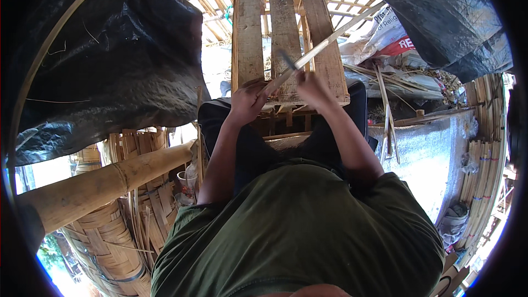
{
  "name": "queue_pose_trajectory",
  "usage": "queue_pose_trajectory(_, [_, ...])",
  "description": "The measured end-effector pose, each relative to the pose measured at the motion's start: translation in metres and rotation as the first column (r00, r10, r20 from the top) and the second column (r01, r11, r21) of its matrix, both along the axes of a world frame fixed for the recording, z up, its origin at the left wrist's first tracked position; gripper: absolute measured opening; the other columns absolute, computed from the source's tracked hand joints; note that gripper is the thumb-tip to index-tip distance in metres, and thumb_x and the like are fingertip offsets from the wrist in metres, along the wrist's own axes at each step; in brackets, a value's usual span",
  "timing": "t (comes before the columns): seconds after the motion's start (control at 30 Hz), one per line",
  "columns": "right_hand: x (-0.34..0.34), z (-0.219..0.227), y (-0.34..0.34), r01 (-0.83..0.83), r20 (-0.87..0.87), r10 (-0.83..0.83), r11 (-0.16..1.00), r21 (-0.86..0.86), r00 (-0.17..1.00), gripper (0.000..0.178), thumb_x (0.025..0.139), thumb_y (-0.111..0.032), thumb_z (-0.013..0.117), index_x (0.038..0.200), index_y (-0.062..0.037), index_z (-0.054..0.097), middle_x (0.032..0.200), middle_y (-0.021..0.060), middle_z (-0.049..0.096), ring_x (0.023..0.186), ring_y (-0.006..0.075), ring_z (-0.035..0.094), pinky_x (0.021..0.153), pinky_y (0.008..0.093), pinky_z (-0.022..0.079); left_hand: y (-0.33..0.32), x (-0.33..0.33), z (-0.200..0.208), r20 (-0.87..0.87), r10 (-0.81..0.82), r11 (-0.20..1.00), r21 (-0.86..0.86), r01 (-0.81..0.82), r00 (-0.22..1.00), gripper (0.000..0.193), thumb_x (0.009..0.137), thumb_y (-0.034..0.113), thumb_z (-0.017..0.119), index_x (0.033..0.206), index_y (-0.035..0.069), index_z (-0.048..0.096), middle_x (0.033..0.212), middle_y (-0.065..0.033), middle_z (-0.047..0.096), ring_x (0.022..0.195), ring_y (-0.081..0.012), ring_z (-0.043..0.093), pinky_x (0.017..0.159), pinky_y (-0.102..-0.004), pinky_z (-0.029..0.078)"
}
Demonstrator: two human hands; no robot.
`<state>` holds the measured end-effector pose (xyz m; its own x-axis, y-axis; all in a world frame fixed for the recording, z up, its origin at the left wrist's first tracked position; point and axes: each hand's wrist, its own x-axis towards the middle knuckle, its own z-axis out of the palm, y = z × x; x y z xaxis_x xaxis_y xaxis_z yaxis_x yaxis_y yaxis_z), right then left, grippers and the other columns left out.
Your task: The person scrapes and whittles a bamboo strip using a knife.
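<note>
From the head view, the left hand (247, 102) has its fingers curled tight round the low end of a pale strip (330, 38) by the slatted bench's (250, 33) near edge, and the strip slants up past the right edge. The right hand (314, 89) is blurry but looks fisted round a dark-bladed knife (287, 60), though I can't tell exactly how its fingers sit. Imo the risk is a slip toward those left fingers, or that long overhang wobbling and twisting the strip under the blade.
</note>
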<state>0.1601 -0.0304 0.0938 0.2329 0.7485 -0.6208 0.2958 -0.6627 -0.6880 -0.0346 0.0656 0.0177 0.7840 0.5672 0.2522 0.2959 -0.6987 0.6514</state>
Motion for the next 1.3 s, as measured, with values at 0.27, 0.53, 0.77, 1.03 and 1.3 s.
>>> queue_pose_trajectory(0.27, [0.001,-0.057,-0.006,0.036,0.228,-0.095,0.968,0.249,0.969,0.052,0.109,-0.034,0.04,0.1,0.0117,0.063,0.06,0.016,0.061,0.047,0.0285,0.063,0.043,0.0438,0.047,0.0,0.005,0.001,0.044,-0.014,1.0,0.006,0.014,0.999,0.02,0.1,0.017,0.058,0.109,0.01,0.074,0.106,-0.014,0.073,0.102,-0.033,0.069,0.084,-0.0414,0.054])
queue_pose_trajectory(0.53, [0.004,-0.031,0.002,-0.071,0.031,0.068,0.992,0.107,0.997,0.052,0.111,-0.04,0.035,0.112,0.0069,0.057,0.055,0.0012,0.046,0.037,0.015,0.047,0.036,0.0333,0.039,-0.002,0.003,-0.004,0.038,-0.004,0.998,0.057,0.001,0.999,0.02,0.099,0.016,0.058,0.109,0.01,0.074,0.109,-0.0126,0.074,0.106,-0.0336,0.069,0.097,-0.0421,0.053])
queue_pose_trajectory(0.77, [-0.006,-0.021,0.003,-0.099,0.043,0.097,0.994,0.043,0.994,0.054,0.11,-0.04,0.038,0.109,0.01,0.057,0.058,0.0087,0.056,0.039,0.0182,0.053,0.034,0.0355,0.044,0.003,-0.002,-0.015,0.005,-0.009,0.999,0.035,0.009,1.0,0.022,0.098,0.023,0.061,0.11,0.011,0.074,0.112,-0.0109,0.074,0.115,-0.0345,0.066,0.095,-0.0447,0.053])
queue_pose_trajectory(1.03, [-0.018,-0.025,0.003,0.069,-0.016,-0.067,0.987,0.143,0.998,0.051,0.109,-0.038,0.042,0.096,0.0072,0.062,0.055,0.0096,0.054,0.037,0.019,0.052,0.034,0.036,0.038,0.003,-0.001,-0.002,0.025,-0.012,1.0,0.017,0.012,1.0,0.027,0.1,0.026,0.059,0.112,0.006,0.073,0.113,-0.0139,0.074,0.116,-0.0355,0.065,0.096,-0.0444,0.053])
queue_pose_trajectory(1.3, [-0.018,-0.028,-0.011,0.075,-0.013,-0.074,0.983,0.166,0.997,0.05,0.111,-0.04,0.039,0.108,0.0065,0.057,0.053,0.003,0.046,0.034,0.0146,0.043,0.035,0.0356,0.035,-0.012,-0.008,0.028,-0.049,-0.018,0.976,-0.217,0.007,0.999,0.025,0.088,0.009,0.072,0.112,0.002,0.071,0.115,-0.0155,0.071,0.123,-0.0377,0.061,0.1,-0.0398,0.049])
